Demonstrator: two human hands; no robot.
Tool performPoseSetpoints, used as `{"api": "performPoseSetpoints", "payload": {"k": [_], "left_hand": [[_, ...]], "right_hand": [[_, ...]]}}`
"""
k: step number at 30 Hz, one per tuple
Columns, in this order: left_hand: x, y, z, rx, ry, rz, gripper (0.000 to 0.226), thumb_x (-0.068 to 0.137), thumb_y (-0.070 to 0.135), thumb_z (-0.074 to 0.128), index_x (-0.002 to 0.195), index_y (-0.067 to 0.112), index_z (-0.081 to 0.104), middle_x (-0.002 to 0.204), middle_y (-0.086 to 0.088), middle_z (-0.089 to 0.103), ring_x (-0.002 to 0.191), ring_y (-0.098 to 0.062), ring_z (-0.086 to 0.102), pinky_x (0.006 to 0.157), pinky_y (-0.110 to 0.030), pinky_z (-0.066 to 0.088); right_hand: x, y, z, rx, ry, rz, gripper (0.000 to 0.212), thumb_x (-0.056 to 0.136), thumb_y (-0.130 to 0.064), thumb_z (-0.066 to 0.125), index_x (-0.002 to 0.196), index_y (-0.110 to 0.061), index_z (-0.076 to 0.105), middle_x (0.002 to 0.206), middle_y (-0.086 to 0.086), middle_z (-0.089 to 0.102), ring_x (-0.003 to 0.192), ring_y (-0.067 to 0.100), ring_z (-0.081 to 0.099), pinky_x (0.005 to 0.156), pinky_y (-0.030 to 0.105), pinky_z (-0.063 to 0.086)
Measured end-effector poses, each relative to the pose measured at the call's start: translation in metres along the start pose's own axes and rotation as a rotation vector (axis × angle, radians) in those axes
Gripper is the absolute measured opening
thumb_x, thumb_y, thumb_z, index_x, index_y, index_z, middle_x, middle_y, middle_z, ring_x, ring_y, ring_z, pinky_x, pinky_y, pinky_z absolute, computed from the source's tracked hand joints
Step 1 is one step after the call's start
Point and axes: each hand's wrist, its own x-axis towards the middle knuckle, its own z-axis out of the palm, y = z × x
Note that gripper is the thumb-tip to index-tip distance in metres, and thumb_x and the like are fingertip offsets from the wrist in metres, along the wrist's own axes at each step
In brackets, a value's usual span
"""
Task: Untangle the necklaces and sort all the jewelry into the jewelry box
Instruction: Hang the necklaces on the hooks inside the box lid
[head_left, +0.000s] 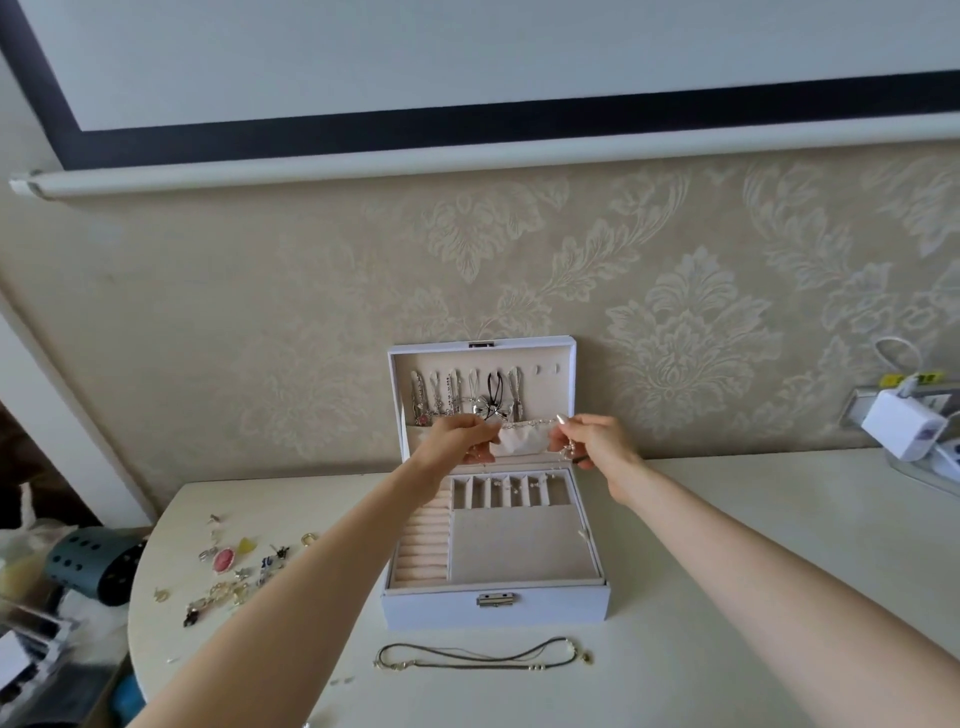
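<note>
A white jewelry box (493, 608) stands open on the table, its lid (563, 364) upright against the wall. Several necklaces (467, 397) hang from hooks inside the lid. My left hand (457, 441) and my right hand (592, 441) each pinch one end of a thin silver chain (527, 422), stretched level in front of the lid's pocket (519, 441). More chain dangles from my right hand over the box. A dark cord necklace (483, 657) lies on the table in front of the box. Loose rings, earrings and a pink brooch (224, 560) lie scattered at the left.
The round white table (727, 649) meets a patterned wall behind the box. A white charger and cables (904, 423) sit at the far right. A dark blue perforated container (88, 564) and clutter lie beyond the table's left edge.
</note>
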Motion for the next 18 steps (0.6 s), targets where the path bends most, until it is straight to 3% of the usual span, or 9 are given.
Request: {"api": "performPoseSetpoints", "payload": {"k": [3,6,9,12,16,18], "left_hand": [[0.006,0.001,0.002,-0.126,-0.031,0.022,0.015,0.094,0.012,0.053,0.090,0.002,0.064,0.061,0.002,0.053,0.060,-0.011,0.054,0.075,-0.031,0.051],[0.011,0.004,0.008,-0.034,-0.047,0.049,0.014,0.094,0.012,0.053,0.087,0.005,0.063,0.064,0.000,0.052,0.057,-0.010,0.051,0.062,-0.023,0.046],[0.016,0.006,0.013,0.040,-0.040,0.075,0.012,0.094,0.010,0.054,0.085,0.006,0.062,0.068,-0.002,0.052,0.057,-0.009,0.049,0.056,-0.017,0.045],[0.023,0.008,0.017,0.060,-0.006,0.103,0.010,0.092,0.011,0.057,0.085,0.006,0.062,0.067,-0.002,0.052,0.058,-0.009,0.047,0.056,-0.017,0.043],[0.035,0.009,0.024,0.148,0.177,0.173,0.009,0.090,0.014,0.061,0.086,0.006,0.064,0.064,0.002,0.053,0.058,-0.009,0.047,0.052,-0.016,0.045],[0.043,0.009,0.030,0.223,0.331,0.208,0.009,0.088,0.018,0.064,0.085,0.010,0.065,0.065,0.003,0.057,0.059,-0.011,0.051,0.055,-0.025,0.051]], "right_hand": [[0.002,0.003,0.001,-0.119,-0.073,-0.005,0.014,0.089,-0.009,0.059,0.100,-0.012,0.069,0.087,0.004,0.069,0.068,0.007,0.053,0.050,0.014,0.038],[0.003,0.000,0.006,-0.144,-0.112,-0.113,0.044,0.082,0.007,0.054,0.115,-0.021,0.063,0.104,-0.001,0.067,0.076,0.006,0.056,0.050,0.011,0.040],[0.007,-0.007,0.012,-0.044,-0.241,-0.115,0.051,0.081,0.008,0.052,0.119,-0.026,0.059,0.105,0.001,0.067,0.068,0.012,0.059,0.055,0.018,0.045],[0.013,-0.011,0.017,-0.027,-0.284,-0.073,0.029,0.088,0.002,0.055,0.111,-0.013,0.064,0.085,0.008,0.068,0.067,0.015,0.060,0.062,0.022,0.051],[0.025,-0.012,0.017,-0.088,-0.054,-0.126,0.009,0.087,-0.011,0.064,0.090,-0.004,0.069,0.065,0.003,0.062,0.047,0.004,0.050,0.047,0.015,0.040],[0.036,-0.013,0.019,-0.161,0.031,-0.169,0.012,0.085,-0.016,0.067,0.075,-0.011,0.068,0.058,0.001,0.061,0.051,0.008,0.051,0.056,0.023,0.044]]}}
